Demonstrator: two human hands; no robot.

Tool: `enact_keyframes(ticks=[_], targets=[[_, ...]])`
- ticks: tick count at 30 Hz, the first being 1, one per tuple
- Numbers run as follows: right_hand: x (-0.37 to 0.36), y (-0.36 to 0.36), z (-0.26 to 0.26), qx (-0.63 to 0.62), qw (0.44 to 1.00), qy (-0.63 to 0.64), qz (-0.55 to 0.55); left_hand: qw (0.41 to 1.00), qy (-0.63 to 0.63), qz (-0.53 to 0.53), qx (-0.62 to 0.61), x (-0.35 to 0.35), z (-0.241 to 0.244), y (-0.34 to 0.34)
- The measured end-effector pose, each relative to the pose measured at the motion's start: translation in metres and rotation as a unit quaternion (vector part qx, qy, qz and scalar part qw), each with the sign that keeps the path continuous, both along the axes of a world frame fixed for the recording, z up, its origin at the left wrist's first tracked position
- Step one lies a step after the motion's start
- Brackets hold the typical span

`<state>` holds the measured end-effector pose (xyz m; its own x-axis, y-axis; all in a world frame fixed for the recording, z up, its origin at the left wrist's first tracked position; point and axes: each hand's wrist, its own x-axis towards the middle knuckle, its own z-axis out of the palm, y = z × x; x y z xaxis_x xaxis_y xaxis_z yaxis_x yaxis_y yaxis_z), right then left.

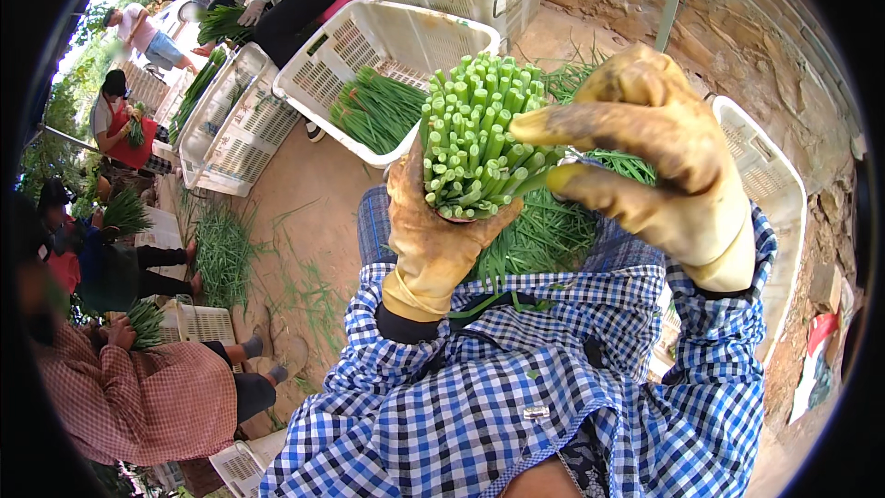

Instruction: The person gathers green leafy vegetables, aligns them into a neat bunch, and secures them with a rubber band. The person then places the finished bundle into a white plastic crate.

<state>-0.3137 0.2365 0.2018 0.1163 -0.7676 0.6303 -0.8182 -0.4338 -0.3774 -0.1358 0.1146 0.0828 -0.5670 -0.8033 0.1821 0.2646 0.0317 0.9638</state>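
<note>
My left hand (442,242), in a stained yellow rubber glove, is wrapped around a thick bundle of garlic chives (480,135). Its pale cut stem ends face up towards me. My right hand (657,159), gloved alike, is raised at the bundle's right side. Thumb and forefinger are spread apart, their tips beside the outer stems; whether they touch these is hard to tell. Loose green leaves (546,235) cover my lap below. The bundle's lower end is hidden behind my left hand and the stems.
Before me stands a white plastic crate (387,14) holding tied chive bundles (380,107); another crate (518,7) is behind it. A crate (760,152) stands at my right by the rock wall (774,76). Leaf scraps (225,249) litter the ground. Several people work with chives at left.
</note>
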Motion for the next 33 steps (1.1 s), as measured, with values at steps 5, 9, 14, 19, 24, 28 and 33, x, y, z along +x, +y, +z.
enact_keyframes(ticks=[5,9,14,19,24,28,33], targets=[[0.017,-0.019,0.004,-0.033,0.986,0.164,-0.023,0.996,0.049,0.051,0.048,-0.007,0.010,0.009],[0.019,-0.028,-0.013,-0.060,0.978,-0.185,0.079,0.983,-0.075,0.101,-0.137,0.001,-0.007,-0.001],[0.008,-0.021,-0.003,0.048,0.943,-0.307,0.120,0.983,-0.061,0.070,-0.155,0.002,-0.003,0.002],[0.018,-0.036,0.008,0.009,0.996,0.088,0.017,0.967,-0.096,0.080,-0.223,-0.001,-0.004,0.003],[0.023,-0.041,0.016,-0.030,0.966,0.255,0.033,0.888,-0.213,0.128,-0.386,0.005,0.006,-0.001],[0.019,-0.043,0.006,-0.092,0.996,0.000,0.016,0.893,-0.243,0.103,-0.365,0.004,0.005,-0.004],[-0.057,0.022,0.050,-0.029,0.988,-0.123,0.090,0.954,-0.172,0.074,-0.236,-0.006,-0.011,-0.007]])
